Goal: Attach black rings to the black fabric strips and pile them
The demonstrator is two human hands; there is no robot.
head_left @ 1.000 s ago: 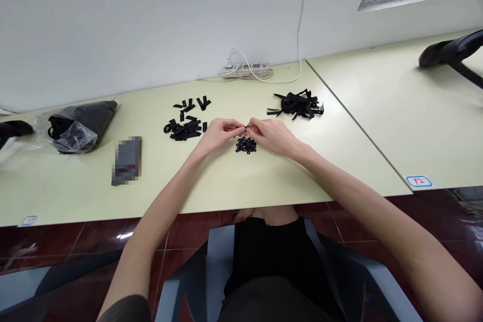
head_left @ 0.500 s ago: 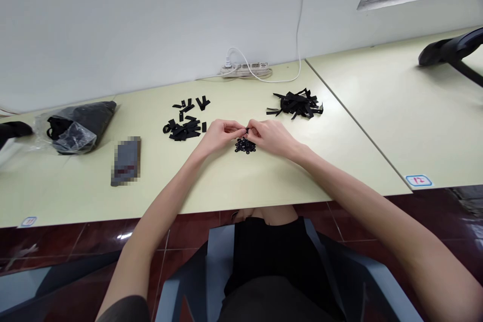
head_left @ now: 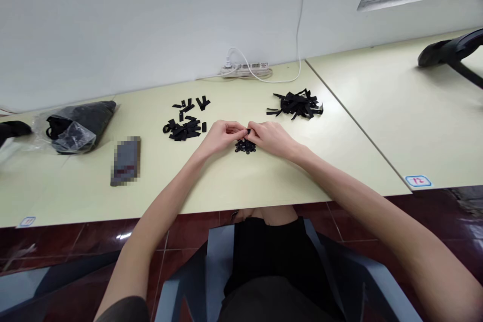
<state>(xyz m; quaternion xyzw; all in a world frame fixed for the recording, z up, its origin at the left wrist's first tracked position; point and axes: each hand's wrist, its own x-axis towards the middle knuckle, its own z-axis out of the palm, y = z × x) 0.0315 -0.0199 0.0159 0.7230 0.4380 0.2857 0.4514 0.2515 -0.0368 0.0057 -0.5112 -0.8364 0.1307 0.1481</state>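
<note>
My left hand (head_left: 225, 135) and my right hand (head_left: 272, 136) meet fingertip to fingertip above the table, both closed in a pinch. Between them is a small black piece (head_left: 248, 132), mostly covered by the fingers; its kind is too small to tell. Just below the fingertips lies a heap of small black rings or buckles (head_left: 246, 146). Short black strips (head_left: 184, 131) form a pile left of my left hand, with a few looser ones behind it. Beyond my right hand sits a tangled pile of longer black strips (head_left: 299, 104).
A plastic bag with black material (head_left: 81, 126) lies at the left, near a blurred dark flat object (head_left: 126, 161). Against the wall is a power strip (head_left: 245, 69) with a white cable (head_left: 301, 20). A seam divides the pale table (head_left: 234, 186) on the right.
Both hands stay almost in place over the heap, still pinching. Only the fingertips have shifted very slightly; the piles are unchanged.
</note>
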